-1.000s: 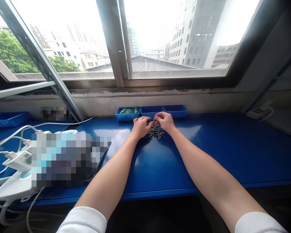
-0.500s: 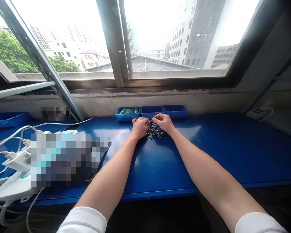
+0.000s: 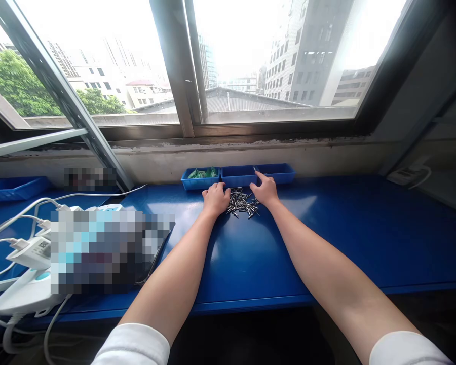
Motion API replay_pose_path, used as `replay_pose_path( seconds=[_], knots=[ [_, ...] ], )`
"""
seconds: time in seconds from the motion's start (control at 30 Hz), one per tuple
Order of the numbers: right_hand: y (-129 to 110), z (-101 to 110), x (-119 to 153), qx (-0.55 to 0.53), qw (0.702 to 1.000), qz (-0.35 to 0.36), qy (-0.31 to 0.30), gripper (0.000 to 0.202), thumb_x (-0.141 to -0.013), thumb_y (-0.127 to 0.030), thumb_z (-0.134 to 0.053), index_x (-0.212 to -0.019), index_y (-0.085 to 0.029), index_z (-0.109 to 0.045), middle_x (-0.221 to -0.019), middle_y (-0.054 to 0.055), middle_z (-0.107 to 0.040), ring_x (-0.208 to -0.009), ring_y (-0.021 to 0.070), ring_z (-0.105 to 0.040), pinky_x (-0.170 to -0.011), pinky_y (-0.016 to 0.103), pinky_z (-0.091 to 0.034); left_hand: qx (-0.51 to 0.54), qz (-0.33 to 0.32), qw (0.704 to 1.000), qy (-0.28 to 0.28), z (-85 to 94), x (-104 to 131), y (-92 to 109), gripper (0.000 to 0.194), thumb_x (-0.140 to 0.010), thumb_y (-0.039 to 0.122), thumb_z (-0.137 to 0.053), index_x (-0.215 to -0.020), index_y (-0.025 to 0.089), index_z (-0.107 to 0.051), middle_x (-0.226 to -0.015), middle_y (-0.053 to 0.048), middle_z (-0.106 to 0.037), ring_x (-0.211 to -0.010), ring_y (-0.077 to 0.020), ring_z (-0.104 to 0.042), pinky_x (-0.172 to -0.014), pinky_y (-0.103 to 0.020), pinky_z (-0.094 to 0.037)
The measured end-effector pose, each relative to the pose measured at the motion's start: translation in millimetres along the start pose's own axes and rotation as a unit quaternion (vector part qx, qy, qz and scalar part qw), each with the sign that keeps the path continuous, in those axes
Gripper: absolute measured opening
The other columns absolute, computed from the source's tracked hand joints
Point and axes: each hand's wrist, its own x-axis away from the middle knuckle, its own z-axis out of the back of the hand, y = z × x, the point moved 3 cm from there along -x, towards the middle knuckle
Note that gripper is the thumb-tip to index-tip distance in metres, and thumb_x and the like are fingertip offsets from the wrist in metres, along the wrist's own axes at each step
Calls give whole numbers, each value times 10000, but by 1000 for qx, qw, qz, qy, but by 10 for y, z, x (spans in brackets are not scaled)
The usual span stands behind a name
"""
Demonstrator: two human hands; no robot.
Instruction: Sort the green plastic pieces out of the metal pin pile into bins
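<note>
Small dark and silvery metal pieces lie in a loose pile on the blue table. At the pile's left edge rests my left hand, palm down, fingers apart. My right hand is just right of the pile, thumb and index finger spread, the index finger reaching toward the bins. A small light piece shows at that fingertip, over the divide between the middle blue bin and the right blue bin; whether it is in the air or touching a rim is unclear.
The left bin holds green and clear packets. White power strips with plugs and cables lie at the left, beside a blurred-out object. Another blue tray stands far left. A metal post slants up in front of the window.
My right hand has moved from the pile toward the bins, and its thumb and index finger have parted. My left hand has shifted slightly left and its fingers have spread, uncovering more of the pile.
</note>
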Motion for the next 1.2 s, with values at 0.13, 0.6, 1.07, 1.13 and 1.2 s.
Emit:
replay_pose_path(
  seconds=[0.13, 0.6, 1.07, 1.13, 1.2],
  knots=[
    [64, -15, -23, 87, 996, -28, -13, 708, -731, -322, -557, -1399, -191, -362, -1332, 91, -485, -1172, 304, -373, -973, 436, -354, 3, 24, 1000, -8, -17, -14, -39, 368, -901, 393, -340, -1156, 215, -536, -1224, -114, -566, -1180, -273, -472, -990, -455, -303],
    [138, -62, -66, 158, 987, -15, -25, 719, -738, -356, -560, -1403, -236, -313, -1517, 57, -180, -1171, 347, -312, -945, 486, -333, -7, 28, 999, -39, -45, -20, -38, 396, -890, 408, -338, -1153, 195, -544, -1220, -132, -569, -1177, -285, -476, -981, -474, -319],
    [-73, -203, 99, 170, 976, 44, -127, 360, -792, -439, -526, -1023, -192, -648, -1079, 114, -555, -1078, 295, -445, -919, 414, -376, -41, -49, 993, -102, -143, -36, -29, 522, -885, 516, -321, -1214, 183, -553, -1294, -105, -548, -1221, -261, -460, -1024, -371, -309],
    [-70, -221, 99, 175, 972, 46, -149, 333, -812, -435, -503, -998, -213, -666, -1063, 103, -573, -1064, 286, -469, -903, 403, -379, -49, -54, 992, -105, -142, -31, -25, 517, -885, 518, -318, -1199, 190, -567, -1291, -100, -551, -1222, -261, -458, -1024, -369, -308],
    [-62, -232, 89, 172, 972, 49, -155, 288, -820, -412, -502, -953, -231, -682, -1037, 87, -590, -1031, 265, -500, -881, 379, -386, -53, -56, 991, -109, -137, -26, -21, 518, -887, 522, -313, -1193, 197, -574, -1302, -96, -542, -1235, -261, -445, -1028, -369, -300]
  ],
)
